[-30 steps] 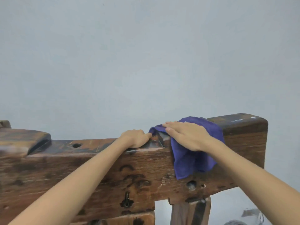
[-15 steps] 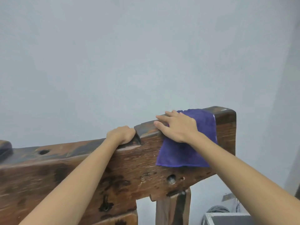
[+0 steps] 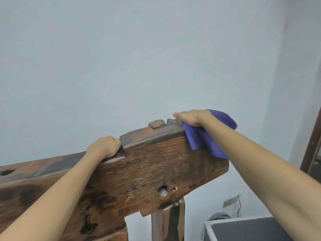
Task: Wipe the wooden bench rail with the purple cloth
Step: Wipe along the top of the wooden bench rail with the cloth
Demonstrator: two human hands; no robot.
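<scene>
Arms reach up from the bottom of the view. The left hand (image 3: 104, 146) curls its fingers over a step in the top of the wooden rail (image 3: 156, 164) and grips it. Farther along, at the rail's end, the right hand (image 3: 192, 117) presses down flat on the purple cloth (image 3: 208, 141). The cloth hangs down under that hand. Two small wood blocks (image 3: 156, 123) stick up just beside the right hand's fingertips. Behind is a pale wall (image 3: 139, 58).

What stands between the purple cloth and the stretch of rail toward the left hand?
A small wooden block sticks up from the rail between the purple cloth and the left hand; nothing else visible.
</scene>
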